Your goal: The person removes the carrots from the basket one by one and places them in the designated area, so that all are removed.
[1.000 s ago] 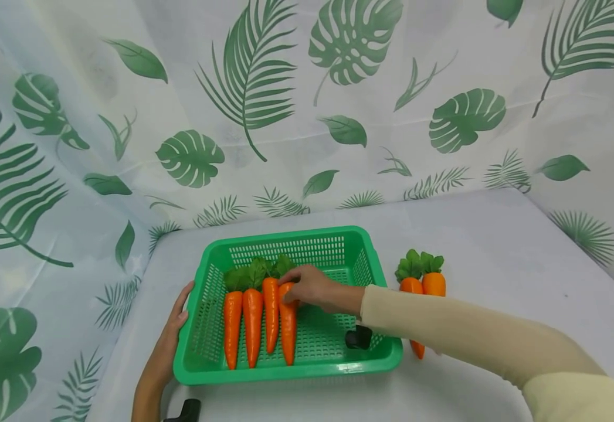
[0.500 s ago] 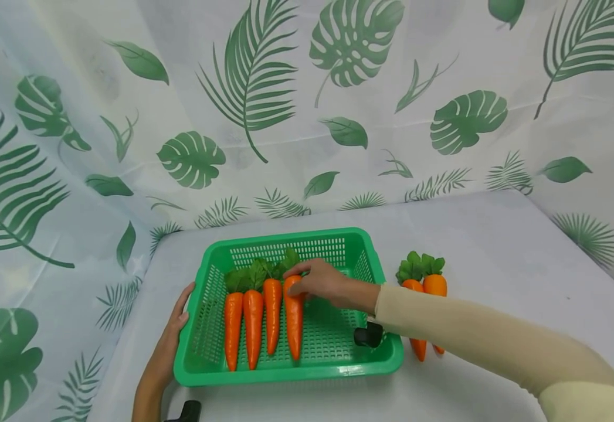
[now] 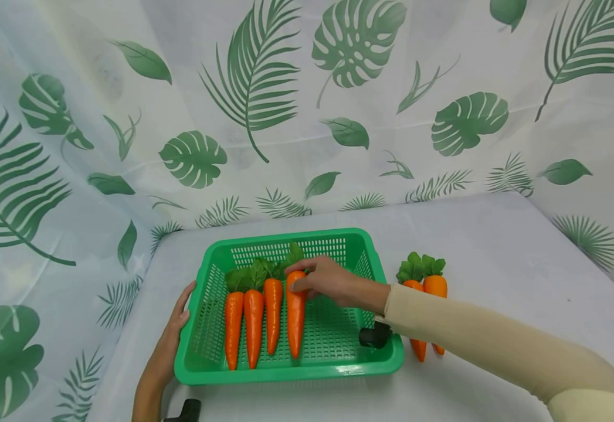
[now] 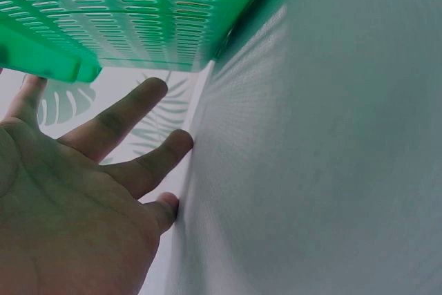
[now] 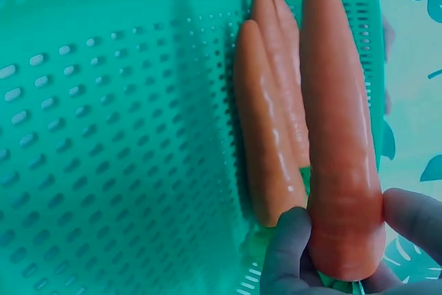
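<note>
My right hand pinches an orange carrot near its leafy top, inside a green plastic basket. In the right wrist view, thumb and fingers press on both sides of this carrot, which is lifted above the others. To its left, three more carrots lie side by side, green leaves toward the basket's far side. My left hand rests against the basket's left rim. In the left wrist view, that hand has its fingers straight and spread beside the perforated basket wall.
Two more carrots lie on the white table right of the basket, partly hidden by my right sleeve. A leaf-patterned cloth hangs behind and at both sides.
My right hand has moved right and slightly up with its carrot, widening the gap to the other three. The left hand stays at the basket's rim.
</note>
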The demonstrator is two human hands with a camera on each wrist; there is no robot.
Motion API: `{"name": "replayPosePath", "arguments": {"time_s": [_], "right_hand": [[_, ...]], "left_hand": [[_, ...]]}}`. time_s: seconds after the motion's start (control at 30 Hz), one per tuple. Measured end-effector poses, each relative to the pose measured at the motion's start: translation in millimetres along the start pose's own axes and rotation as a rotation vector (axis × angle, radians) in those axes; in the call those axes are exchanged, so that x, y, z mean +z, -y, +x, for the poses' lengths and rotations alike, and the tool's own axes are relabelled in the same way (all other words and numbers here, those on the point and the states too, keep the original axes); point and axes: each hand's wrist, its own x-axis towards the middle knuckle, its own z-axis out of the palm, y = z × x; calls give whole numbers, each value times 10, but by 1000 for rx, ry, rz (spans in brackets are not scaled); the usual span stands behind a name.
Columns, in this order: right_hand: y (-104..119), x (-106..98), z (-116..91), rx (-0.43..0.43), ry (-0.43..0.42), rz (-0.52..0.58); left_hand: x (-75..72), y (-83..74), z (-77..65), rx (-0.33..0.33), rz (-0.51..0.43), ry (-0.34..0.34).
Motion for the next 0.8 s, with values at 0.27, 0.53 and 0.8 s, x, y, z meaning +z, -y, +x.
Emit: {"name": "replayPosePath", "arguments": {"time_s": [0.27,0.53,0.8], "right_hand": [[76,-51,-66,-33,19,23],[165,-125,-152,-53,18,29],[179,-230,-237,-61,10,62]], "left_hand": [[-1,-9,-5,0,-3,6],[-1,-29,0,-2,10,-2],[5,-32,-12,-9,0,6]]}}
